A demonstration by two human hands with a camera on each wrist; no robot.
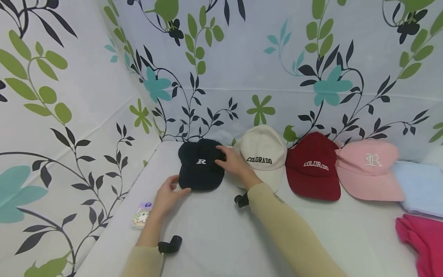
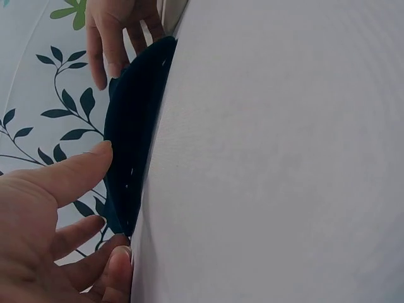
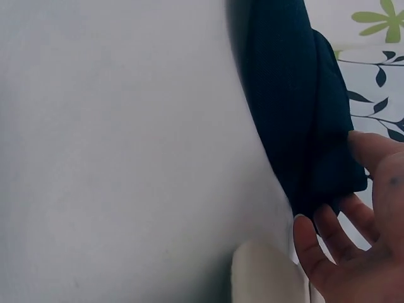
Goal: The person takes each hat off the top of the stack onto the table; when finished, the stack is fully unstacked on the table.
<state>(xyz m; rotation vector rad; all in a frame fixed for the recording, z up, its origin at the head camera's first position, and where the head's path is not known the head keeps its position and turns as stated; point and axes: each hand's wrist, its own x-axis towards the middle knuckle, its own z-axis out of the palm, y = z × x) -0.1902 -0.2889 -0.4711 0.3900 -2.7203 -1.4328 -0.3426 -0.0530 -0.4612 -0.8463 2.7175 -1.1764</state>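
Note:
A black baseball cap (image 1: 202,171) with a white letter R sits on the white surface at the far left of a row of caps. My right hand (image 1: 233,161) is at the right side of its crown. In the right wrist view the thumb (image 3: 363,148) lies on the crown and the fingers bend around its edge. By the cap's left side and brim is my left hand (image 1: 167,196), thumb and fingers spread apart. The left wrist view shows that thumb (image 2: 95,161) right at the dark brim (image 2: 136,126), with the fingertips at the cap's lower end.
To the right stand a cream cap (image 1: 261,148), a dark red cap (image 1: 311,169) and a pink cap (image 1: 370,169). Folded light blue cloth (image 1: 420,186) and bright pink cloth (image 1: 423,242) lie farther right. A small printed packet (image 1: 142,215) lies beside my left wrist. Leaf-patterned fabric (image 1: 242,69) hangs behind.

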